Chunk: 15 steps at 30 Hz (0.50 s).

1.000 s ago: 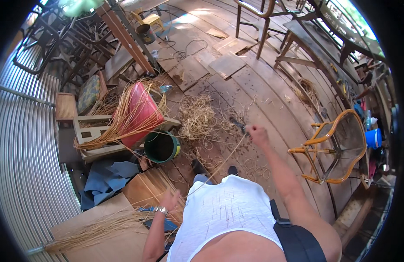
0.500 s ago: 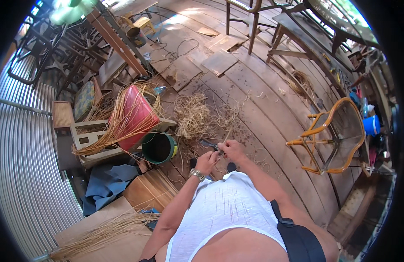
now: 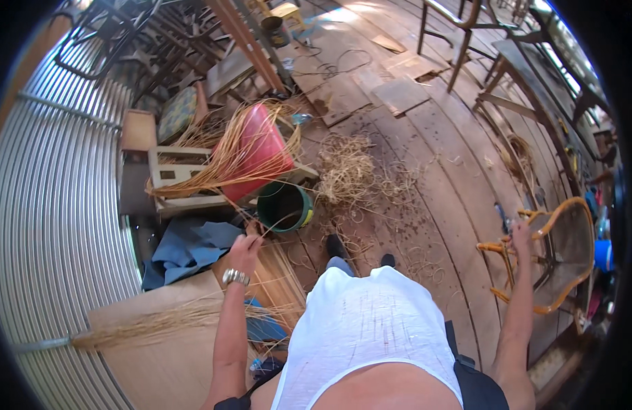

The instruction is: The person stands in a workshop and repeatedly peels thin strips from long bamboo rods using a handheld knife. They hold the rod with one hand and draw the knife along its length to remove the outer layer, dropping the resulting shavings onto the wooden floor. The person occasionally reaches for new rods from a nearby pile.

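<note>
My left hand [image 3: 246, 250] is closed just beside the green bucket [image 3: 309, 210], pinching a thin pale rattan strand [image 3: 280, 222] that runs over the bucket's opening. Far off to the right, my right hand [image 3: 521, 236] is wrapped round a small dark hand tool [image 3: 501, 214]. The tool's tip points away from me; its exact kind is too small to tell. Right next to that hand stands a chair with a bent rattan frame [image 3: 577, 205]. A red plastic seat [image 3: 264, 143] draped with long rattan strands [image 3: 213, 167] lies beyond the bucket.
A heap of curled rattan scraps [image 3: 345, 169] lies on the plank floor [image 3: 459, 205] ahead of my feet. Blue cloth [image 3: 189, 249] and wooden boards [image 3: 158, 342] are at left, by a corrugated metal wall [image 3: 63, 225]. A long bench [image 3: 534, 75] stands far right.
My hands, together in front of me before, are now wide apart. The left went to the bucket's near side; the right swung out to the chair with the tool. The view has shifted left.
</note>
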Motion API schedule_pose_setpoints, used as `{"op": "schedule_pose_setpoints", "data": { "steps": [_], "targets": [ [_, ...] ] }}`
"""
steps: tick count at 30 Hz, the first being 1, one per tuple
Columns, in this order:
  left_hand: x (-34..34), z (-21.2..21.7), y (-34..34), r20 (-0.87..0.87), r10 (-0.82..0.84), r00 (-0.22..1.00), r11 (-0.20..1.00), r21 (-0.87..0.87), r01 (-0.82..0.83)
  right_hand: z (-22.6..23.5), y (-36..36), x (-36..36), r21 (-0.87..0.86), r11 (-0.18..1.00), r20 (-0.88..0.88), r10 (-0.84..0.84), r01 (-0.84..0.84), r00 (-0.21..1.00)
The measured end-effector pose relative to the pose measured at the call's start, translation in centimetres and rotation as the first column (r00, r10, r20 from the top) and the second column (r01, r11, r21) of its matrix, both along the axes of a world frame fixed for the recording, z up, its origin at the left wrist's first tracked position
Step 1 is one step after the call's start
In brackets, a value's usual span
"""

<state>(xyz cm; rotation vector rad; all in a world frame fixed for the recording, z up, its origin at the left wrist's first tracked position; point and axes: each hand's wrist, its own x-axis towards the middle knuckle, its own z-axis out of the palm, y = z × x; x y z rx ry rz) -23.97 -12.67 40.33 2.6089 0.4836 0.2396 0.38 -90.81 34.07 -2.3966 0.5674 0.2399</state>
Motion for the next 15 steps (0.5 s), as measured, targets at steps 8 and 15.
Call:
{"op": "schedule_pose_setpoints", "data": {
  "steps": [8,15],
  "targets": [
    [7.5,1.7,-3.1,0.014,-0.108,0.994,0.963,-0.245,0.108,-2.6,16.6,-5.9,0.296,0.950,0.113,0.064,-0.095,0.991],
    [11.5,-0.2,-5.0,-0.167,-0.013,0.986,0.320,-0.935,-0.154,-1.0,23.4,-6.8,0.425,0.857,0.007,0.318,-0.291,0.948]
  ]
}}
